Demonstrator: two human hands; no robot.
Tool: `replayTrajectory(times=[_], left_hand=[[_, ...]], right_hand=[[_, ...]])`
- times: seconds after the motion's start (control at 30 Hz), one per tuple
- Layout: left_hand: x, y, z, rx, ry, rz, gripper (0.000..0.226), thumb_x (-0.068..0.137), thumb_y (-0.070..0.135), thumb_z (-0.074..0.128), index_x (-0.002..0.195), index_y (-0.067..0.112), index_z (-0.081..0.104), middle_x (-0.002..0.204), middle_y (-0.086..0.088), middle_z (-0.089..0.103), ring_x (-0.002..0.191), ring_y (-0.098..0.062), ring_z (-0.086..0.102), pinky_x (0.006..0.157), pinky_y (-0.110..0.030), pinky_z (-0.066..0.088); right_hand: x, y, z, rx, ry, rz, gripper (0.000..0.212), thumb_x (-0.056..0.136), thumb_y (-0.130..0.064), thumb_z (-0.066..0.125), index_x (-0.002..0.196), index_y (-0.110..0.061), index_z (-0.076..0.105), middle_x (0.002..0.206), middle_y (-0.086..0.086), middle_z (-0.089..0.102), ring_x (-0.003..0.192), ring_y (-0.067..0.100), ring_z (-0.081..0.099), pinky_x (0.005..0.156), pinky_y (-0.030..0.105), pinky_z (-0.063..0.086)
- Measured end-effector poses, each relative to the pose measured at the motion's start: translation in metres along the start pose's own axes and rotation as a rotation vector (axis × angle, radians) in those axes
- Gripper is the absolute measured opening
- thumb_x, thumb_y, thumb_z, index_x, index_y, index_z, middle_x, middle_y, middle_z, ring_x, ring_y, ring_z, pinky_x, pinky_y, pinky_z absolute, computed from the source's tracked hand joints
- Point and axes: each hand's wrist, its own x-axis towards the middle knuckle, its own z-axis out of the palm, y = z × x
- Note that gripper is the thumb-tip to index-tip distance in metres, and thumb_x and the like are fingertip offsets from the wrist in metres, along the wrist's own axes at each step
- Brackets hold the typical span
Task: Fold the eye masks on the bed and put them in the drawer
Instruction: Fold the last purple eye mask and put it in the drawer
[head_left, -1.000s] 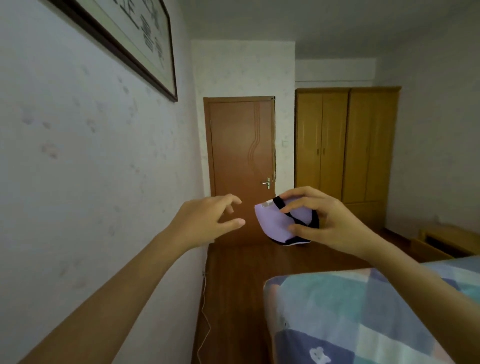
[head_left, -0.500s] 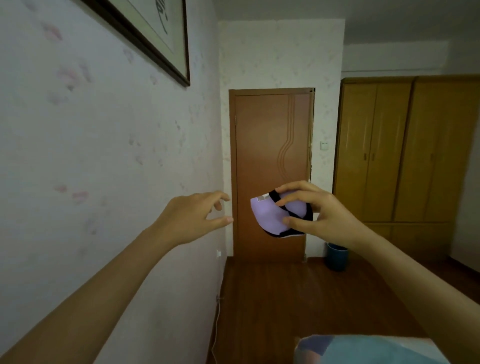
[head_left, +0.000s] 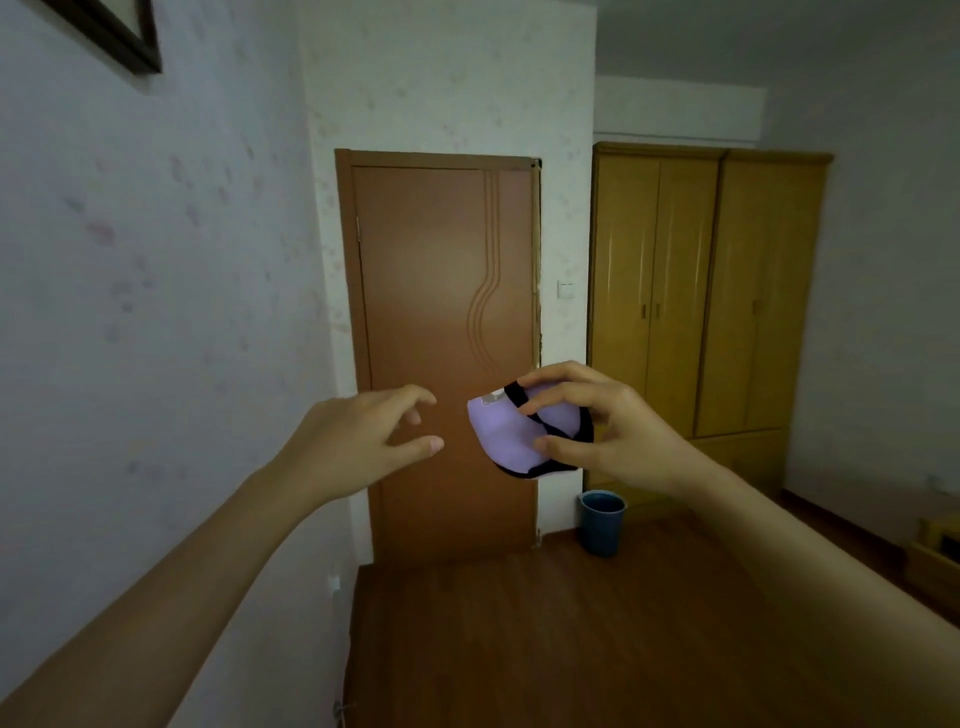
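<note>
A folded lilac eye mask (head_left: 503, 432) with black edging and a black strap is pinched between the thumb and fingers of my right hand (head_left: 608, 426), held up at chest height in front of the door. My left hand (head_left: 358, 441) hovers just left of the mask with fingers spread and curled, holding nothing and not touching it. The bed is out of view. At the right edge a low wooden cabinet (head_left: 935, 556) shows a dark opening; I cannot tell whether it is the drawer.
A brown door (head_left: 447, 291) stands straight ahead, shut. A yellow wooden wardrobe (head_left: 706, 291) fills the right side. A blue bin (head_left: 601, 519) sits on the wooden floor (head_left: 545, 639) between them. A wall (head_left: 145, 312) runs close on my left, with a picture frame corner (head_left: 130, 36).
My view has swung up and left, so the chequered bed dropped out of the frame and the blue bin appeared. Both hands keep the same pose, the mask still in the right.
</note>
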Motion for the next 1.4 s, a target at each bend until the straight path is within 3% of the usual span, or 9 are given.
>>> replayTrajectory(times=[0.5, 0.83, 0.93, 1.1, 1.27, 1.4], left_hand=[[0.302, -0.112, 0.155, -0.023, 0.023, 0.089, 0.05, 0.085, 0.063, 0.046, 0.13, 0.042, 0.042, 0.116, 0.022, 0.057, 0.099, 0.001, 0.056, 0.081, -0.026, 0.048], [0.532, -0.137, 0.304, -0.179, 0.01, 0.305, 0.042, 0.081, 0.067, 0.047, 0.118, 0.048, 0.044, 0.106, 0.027, 0.058, 0.096, 0.002, 0.059, 0.079, -0.03, 0.047], [0.604, -0.128, 0.35, -0.229, -0.005, 0.405, 0.042, 0.083, 0.065, 0.046, 0.122, 0.048, 0.043, 0.107, 0.027, 0.057, 0.096, 0.004, 0.057, 0.069, -0.022, 0.043], [0.71, -0.087, 0.431, -0.385, -0.107, 0.544, 0.052, 0.078, 0.073, 0.04, 0.123, 0.046, 0.042, 0.109, 0.026, 0.056, 0.096, 0.003, 0.055, 0.079, -0.032, 0.051], [0.793, 0.001, 0.496, -0.438, -0.166, 0.706, 0.051, 0.083, 0.068, 0.043, 0.128, 0.045, 0.037, 0.113, 0.028, 0.052, 0.099, 0.001, 0.054, 0.071, -0.026, 0.047], [0.846, 0.086, 0.536, -0.487, -0.202, 0.81, 0.051, 0.085, 0.064, 0.043, 0.131, 0.043, 0.037, 0.117, 0.024, 0.051, 0.097, -0.006, 0.057, 0.076, -0.036, 0.054]], right_hand=[[0.169, 0.309, 0.002, -0.059, 0.063, 0.12, 0.028, 0.082, -0.015, 0.071, 0.109, -0.021, 0.067, 0.128, -0.013, 0.053, 0.122, 0.002, 0.048, 0.1, 0.019, 0.042], [0.219, 0.499, -0.03, -0.261, 0.124, 0.284, 0.027, 0.082, -0.016, 0.071, 0.109, -0.019, 0.067, 0.128, -0.008, 0.053, 0.12, -0.002, 0.047, 0.1, 0.016, 0.041], [0.221, 0.554, -0.05, -0.319, 0.174, 0.366, 0.027, 0.082, -0.016, 0.071, 0.108, -0.021, 0.067, 0.128, -0.008, 0.052, 0.121, 0.0, 0.048, 0.099, 0.019, 0.043], [0.207, 0.625, -0.083, -0.394, 0.213, 0.51, 0.025, 0.083, -0.018, 0.071, 0.108, -0.021, 0.067, 0.13, -0.005, 0.052, 0.121, 0.005, 0.05, 0.099, 0.029, 0.047], [0.165, 0.68, -0.136, -0.486, 0.278, 0.648, 0.024, 0.083, -0.018, 0.07, 0.107, -0.021, 0.067, 0.129, -0.008, 0.052, 0.119, 0.007, 0.052, 0.095, 0.028, 0.049], [0.124, 0.729, -0.189, -0.574, 0.306, 0.732, 0.024, 0.083, -0.016, 0.07, 0.107, -0.02, 0.068, 0.128, -0.005, 0.054, 0.119, 0.007, 0.052, 0.094, 0.02, 0.046]])
